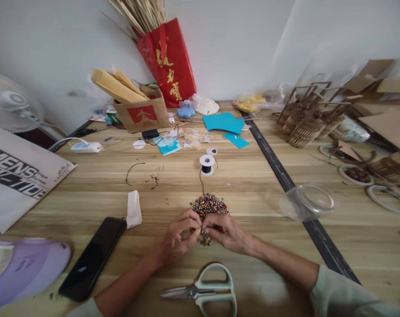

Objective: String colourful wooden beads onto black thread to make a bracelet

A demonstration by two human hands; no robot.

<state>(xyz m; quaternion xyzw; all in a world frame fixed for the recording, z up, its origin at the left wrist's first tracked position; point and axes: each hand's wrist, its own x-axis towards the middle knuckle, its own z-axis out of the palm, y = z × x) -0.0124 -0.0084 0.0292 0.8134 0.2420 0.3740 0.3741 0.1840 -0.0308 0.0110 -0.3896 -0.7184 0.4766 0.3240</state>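
- So the bead strand [204, 241] sits right between the 2 hands, curving just under the fingertips on the near side. Looks like it's kept low against the table so the beads don't swing around, my guess anyway.
- Left hand [177, 237]: thumb and index tips brought together at the strand's top end, other fingers curled. Can't tell if it's a bead or bare cord in that pinch, too tiny.
- Right hand [229, 233]: thumb and index also pinching at that end, knuckles up, wrist angled in from the side. Both forearms come in low, making a V, probably to steady the fingers for fiddly stuff.
- Loose bead pile [211, 204] is just past the fingertips, handy for either hand I'd say.
- Black cord [200, 179] runs from beyond the pile to the spool [207, 166], standing upright farther out, presumably so it unwinds freely.
- Scissors [200, 292] lie nearer the body than the hands, blades pointing left, seemingly parked within reach.
- Phone [93, 257] and folded tissue [133, 209] are off left of the left hand, out of the way.
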